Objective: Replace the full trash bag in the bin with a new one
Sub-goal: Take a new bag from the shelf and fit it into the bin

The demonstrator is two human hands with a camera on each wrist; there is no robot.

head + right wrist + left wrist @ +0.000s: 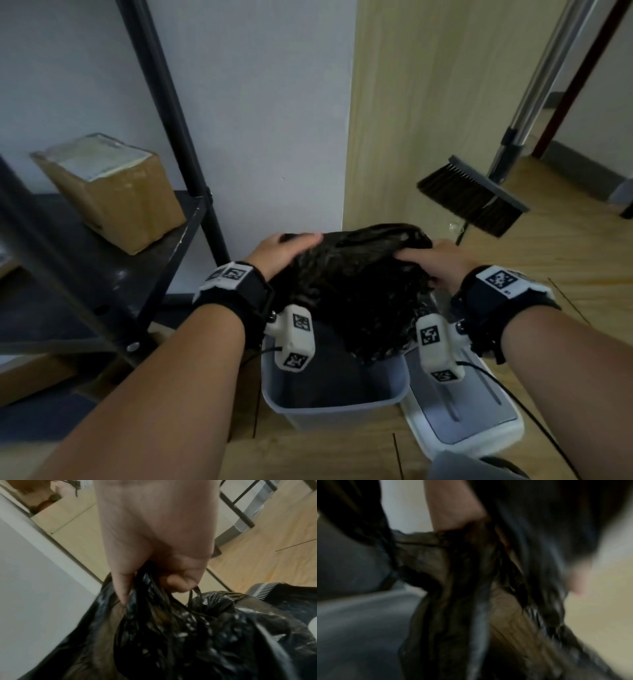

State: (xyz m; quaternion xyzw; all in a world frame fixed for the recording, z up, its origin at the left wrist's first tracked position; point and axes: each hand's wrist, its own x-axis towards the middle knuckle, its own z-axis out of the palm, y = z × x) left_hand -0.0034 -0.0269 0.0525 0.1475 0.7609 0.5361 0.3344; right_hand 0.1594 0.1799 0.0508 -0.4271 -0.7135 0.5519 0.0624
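A crumpled black trash bag [356, 294] hangs over the open grey bin [329, 406] on the floor, its lower part dipping inside the bin. My left hand [287, 250] grips the bag's upper left edge. My right hand [435, 263] grips the upper right edge. The right wrist view shows my right hand [154, 574] with fingers curled round bunched black plastic of the trash bag [188, 635]. The left wrist view is blurred; the bag's dark film [453, 588] hangs past the left hand [457, 511].
The bin's white lid [472, 411] lies on the wood floor just right of the bin. A black metal shelf [102, 260] with a cardboard box [113, 192] stands on the left. A broom [476, 195] leans at the back right, near the wooden panel.
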